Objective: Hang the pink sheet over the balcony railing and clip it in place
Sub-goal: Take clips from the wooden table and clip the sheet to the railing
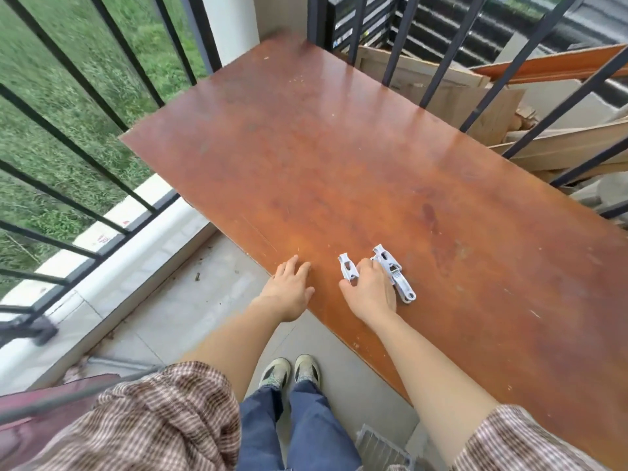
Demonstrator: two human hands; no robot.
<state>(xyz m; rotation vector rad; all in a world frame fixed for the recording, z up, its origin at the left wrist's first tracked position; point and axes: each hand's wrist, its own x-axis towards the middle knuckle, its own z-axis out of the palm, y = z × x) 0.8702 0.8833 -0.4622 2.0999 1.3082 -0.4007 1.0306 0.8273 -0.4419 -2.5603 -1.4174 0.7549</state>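
Several white plastic clips (pixel 390 270) lie on the brown wooden table (pixel 339 158) near its front edge. My right hand (pixel 368 288) lies over them with curled fingers around one clip (pixel 347 269); another long clip (pixel 404 290) sticks out beside the hand. My left hand (pixel 289 287) rests flat on the table's edge, fingers straight, holding nothing. A pink sheet (pixel 44 399) shows at the bottom left, draped over the black balcony railing (pixel 85 158) there.
Black railing bars run along the left and behind the table. Grass lies below on the left. Wooden boards and cardboard (pixel 509 107) are piled beyond the back railing. My feet (pixel 290 370) stand on the grey tiled floor by the table.
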